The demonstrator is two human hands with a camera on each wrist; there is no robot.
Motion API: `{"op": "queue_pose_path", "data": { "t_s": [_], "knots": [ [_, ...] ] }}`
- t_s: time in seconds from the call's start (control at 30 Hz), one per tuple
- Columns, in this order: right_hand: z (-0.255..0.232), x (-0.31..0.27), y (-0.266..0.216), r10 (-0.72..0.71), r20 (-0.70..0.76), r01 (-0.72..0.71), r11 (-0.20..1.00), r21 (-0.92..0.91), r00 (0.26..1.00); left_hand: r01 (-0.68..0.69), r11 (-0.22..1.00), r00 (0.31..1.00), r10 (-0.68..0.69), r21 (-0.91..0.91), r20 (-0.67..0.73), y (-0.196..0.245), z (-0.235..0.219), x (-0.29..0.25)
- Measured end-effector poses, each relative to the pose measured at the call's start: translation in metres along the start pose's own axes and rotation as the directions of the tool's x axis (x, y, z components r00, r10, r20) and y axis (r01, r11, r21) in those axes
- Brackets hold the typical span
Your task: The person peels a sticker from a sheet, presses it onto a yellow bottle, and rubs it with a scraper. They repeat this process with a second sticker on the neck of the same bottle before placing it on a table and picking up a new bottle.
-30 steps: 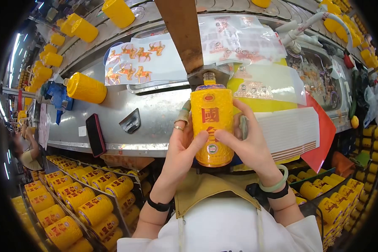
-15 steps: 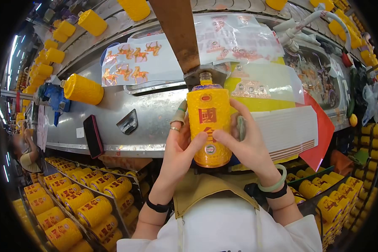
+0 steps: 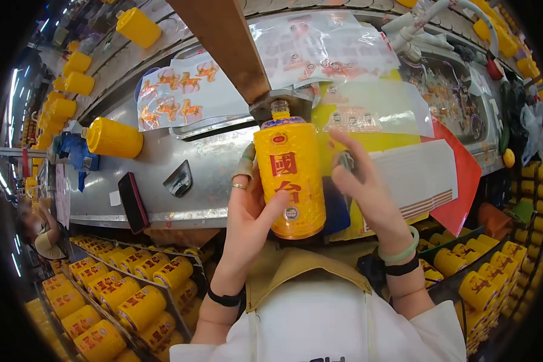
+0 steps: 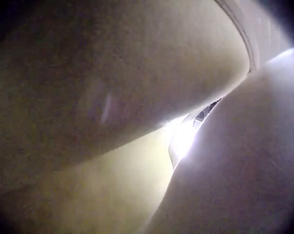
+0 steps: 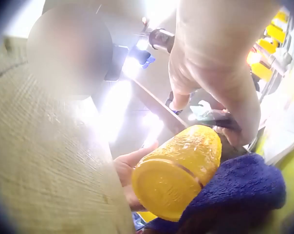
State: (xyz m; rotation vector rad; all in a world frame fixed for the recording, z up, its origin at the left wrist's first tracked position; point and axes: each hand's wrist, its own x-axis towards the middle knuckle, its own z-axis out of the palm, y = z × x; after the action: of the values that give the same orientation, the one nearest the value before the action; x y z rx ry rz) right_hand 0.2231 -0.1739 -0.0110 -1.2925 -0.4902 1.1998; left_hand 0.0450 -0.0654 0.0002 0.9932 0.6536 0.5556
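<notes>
A yellow bottle (image 3: 291, 181) with red characters and a clear glass neck lies face up at the bench's front edge. The left hand (image 3: 247, 211) grips its left side, thumb over the lower red character. Off its right side, the right hand (image 3: 368, 187) is raised with fingers loosely bent around a small greenish item. The right wrist view shows the bottle's base (image 5: 164, 187) beside a dark blue cloth (image 5: 244, 183), the left hand (image 5: 130, 168) behind it and the right hand (image 5: 220, 78) apart from it. Skin fills most of the left wrist view.
A second yellow bottle (image 3: 114, 137), a phone (image 3: 133, 202) and a dark shard-like piece (image 3: 178, 179) lie on the left of the metal bench. Horse decals (image 3: 178, 90) are behind, white sheets (image 3: 413, 175) to the right, and a wooden post (image 3: 223, 42) rises behind the bottle.
The right hand has let go of the bottle and moved off to its right. The left hand still holds it. The bench scene has shifted and turned slightly in the head view.
</notes>
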Motion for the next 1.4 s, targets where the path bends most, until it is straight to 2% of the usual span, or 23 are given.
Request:
{"op": "queue_pose_path", "data": {
  "t_s": [0.07,0.13,0.2,0.33,0.4,0.47,0.57,0.63,0.7,0.73,0.8,0.83,0.9,0.93,1.0,1.03,1.13,1.17,1.2,1.23,1.27,1.33,1.4],
  "knots": [
    [-0.002,0.003,-0.002,-0.019,-0.188,0.055,0.980,0.192,0.982,-0.119,0.984,0.992,0.112,0.130,0.057,-0.001,0.003,0.002],
    [-0.012,0.000,-0.007,0.035,-0.145,-0.004,0.978,0.210,0.989,-0.125,0.975,0.992,0.122,0.186,0.027,-0.001,0.015,0.000],
    [-0.010,0.004,-0.011,-0.244,-0.175,0.233,0.969,-0.083,0.954,-0.057,0.959,0.997,0.069,0.277,-0.033,-0.001,0.021,0.000],
    [-0.007,-0.003,-0.026,-0.334,-0.152,0.291,0.923,-0.250,0.930,-0.075,0.955,0.992,0.100,0.286,-0.075,-0.005,0.026,0.000],
    [-0.011,-0.005,-0.032,-0.399,0.130,0.411,0.785,-0.464,0.908,-0.085,0.937,0.991,0.115,0.338,-0.070,-0.010,0.021,0.001],
    [-0.004,-0.003,-0.035,-0.443,0.136,0.439,0.710,-0.550,0.886,-0.088,0.917,0.990,0.123,0.388,-0.064,-0.009,0.020,0.000],
    [-0.009,0.013,-0.036,-0.698,0.074,0.517,0.450,-0.728,0.712,-0.050,0.954,0.995,0.074,0.296,-0.070,-0.003,0.016,-0.007],
    [-0.010,0.013,-0.044,-0.697,0.072,0.519,0.457,-0.722,0.713,-0.172,0.877,0.983,0.122,0.448,0.137,-0.006,-0.004,-0.017],
    [-0.007,0.011,-0.051,-0.670,0.078,0.548,0.529,-0.648,0.738,-0.193,0.829,0.980,0.139,0.525,0.141,-0.015,-0.014,-0.019],
    [-0.003,0.009,-0.051,-0.586,0.137,0.549,0.616,-0.566,0.799,-0.203,0.775,0.979,0.146,0.599,0.144,-0.022,-0.020,-0.021],
    [0.009,0.011,-0.062,-0.495,0.417,0.634,0.443,-0.634,0.762,-0.195,0.798,0.980,0.185,0.571,0.077,-0.031,-0.019,-0.021],
    [0.012,0.020,-0.062,-0.495,0.418,0.634,0.439,-0.636,0.762,-0.244,0.744,0.964,0.256,0.623,0.072,-0.031,-0.017,-0.022],
    [0.014,0.046,-0.068,-0.668,0.457,0.694,0.126,-0.709,0.588,-0.293,0.682,0.940,0.332,0.670,0.073,-0.028,-0.015,-0.024],
    [0.012,0.051,-0.075,-0.666,0.462,0.692,0.114,-0.712,0.585,-0.302,0.685,0.938,0.339,0.663,0.077,-0.028,-0.013,-0.025],
    [0.008,0.057,-0.089,-0.699,0.624,0.648,-0.301,-0.700,0.349,-0.260,0.730,0.951,0.306,0.632,0.038,-0.026,-0.011,-0.025],
    [0.004,0.060,-0.078,-0.674,0.688,0.670,-0.382,-0.636,0.269,-0.273,0.732,0.948,0.315,0.624,0.045,-0.029,-0.014,-0.026],
    [0.008,0.024,-0.038,-0.473,0.871,0.920,-0.267,-0.286,0.134,-0.309,0.684,0.938,0.333,0.661,0.094,-0.033,-0.028,-0.031],
    [0.018,0.014,-0.043,-0.440,0.894,0.964,-0.191,-0.186,0.085,-0.144,0.892,0.984,0.174,0.429,-0.032,-0.043,-0.026,-0.028],
    [0.021,0.010,-0.046,-0.453,0.887,0.962,-0.190,-0.197,0.093,0.050,0.999,0.983,-0.050,-0.003,-0.174,-0.021,-0.002,-0.023],
    [0.021,0.014,-0.043,-0.409,0.886,0.943,-0.143,-0.300,0.220,-0.239,0.913,0.967,0.254,0.329,-0.001,-0.034,-0.010,-0.021],
    [0.021,0.027,-0.043,-0.494,0.819,0.888,-0.179,-0.423,0.290,-0.397,0.586,0.909,0.360,0.706,0.212,-0.026,-0.018,-0.023],
    [0.014,0.050,-0.056,-0.656,0.618,0.735,-0.141,-0.664,0.432,-0.294,0.798,0.950,0.305,0.527,0.068,-0.041,-0.016,-0.023],
    [0.002,0.062,-0.073,-0.707,0.649,0.667,-0.343,-0.662,0.281,-0.226,0.912,0.972,0.233,0.343,0.019,-0.044,-0.016,-0.021]
  ]
}}
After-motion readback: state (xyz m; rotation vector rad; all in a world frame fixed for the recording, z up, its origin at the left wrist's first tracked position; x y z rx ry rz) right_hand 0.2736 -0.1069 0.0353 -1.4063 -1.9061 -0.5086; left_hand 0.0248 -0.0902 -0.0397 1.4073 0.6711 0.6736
